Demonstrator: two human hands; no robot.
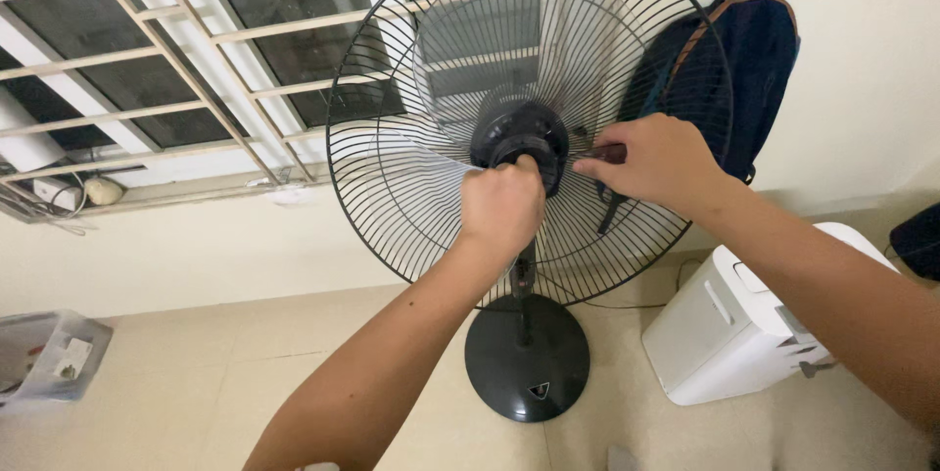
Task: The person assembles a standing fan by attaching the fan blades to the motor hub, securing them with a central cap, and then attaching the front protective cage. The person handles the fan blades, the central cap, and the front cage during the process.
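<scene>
Fan: black pedestal fan (pixel 529 138), front grille off, standing on its round base (pixel 527 358) on the tiled floor, right in front of the barred window (pixel 196 50).
Left hand: left hand (pixel 501 205) is balled into a fist right at the black hub (pixel 519 143), fingers curled around something at the hub's lower edge; can't really see what's inside the grip.
Right hand: right hand (pixel 658 163) is pinched closed on a dark-handled tool (pixel 604 153), looks like a screwdriver, pointing sideways at the hub.
Blades: clear blades (pixel 470 50) sit inside the rear wire guard (pixel 392 167).
Nearby stuff: white boxy appliance (pixel 734 324) on the floor right of the base, navy backpack (pixel 754 60) hanging on the wall behind the guard, clear plastic bin (pixel 49 353) far left.
</scene>
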